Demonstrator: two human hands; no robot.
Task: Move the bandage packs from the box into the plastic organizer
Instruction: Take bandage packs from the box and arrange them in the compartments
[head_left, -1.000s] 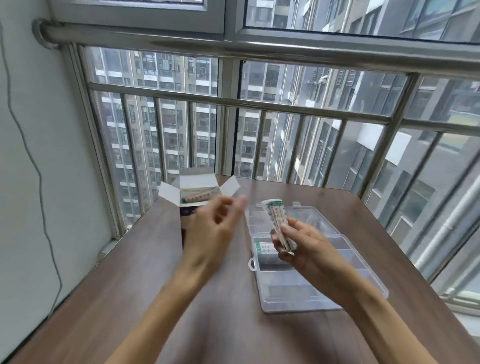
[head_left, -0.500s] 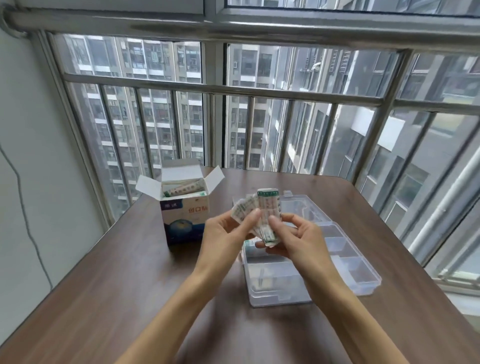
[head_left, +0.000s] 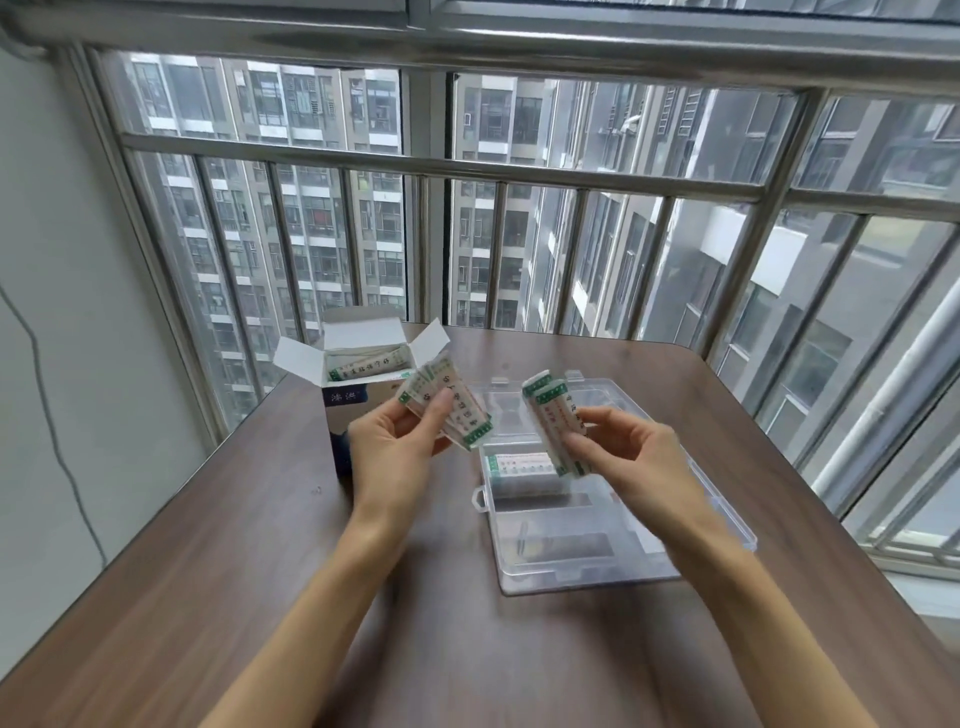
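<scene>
Your left hand (head_left: 395, 457), at centre frame, pinches a fanned bunch of bandage packs (head_left: 452, 410) between thumb and curled fingers (head_left: 440, 410), in front of the open box (head_left: 358, 384). Your right hand (head_left: 631, 457), right of centre, grips a second bunch of packs (head_left: 553, 410) above the plastic organizer (head_left: 597, 566), where another pack (head_left: 522, 464) lies in a left-side compartment, on the worktop (head_left: 260, 571).

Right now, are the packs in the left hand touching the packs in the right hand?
Apart. The head view shows bare organizer lid between the left hand's packs and the right hand's packs.
</scene>
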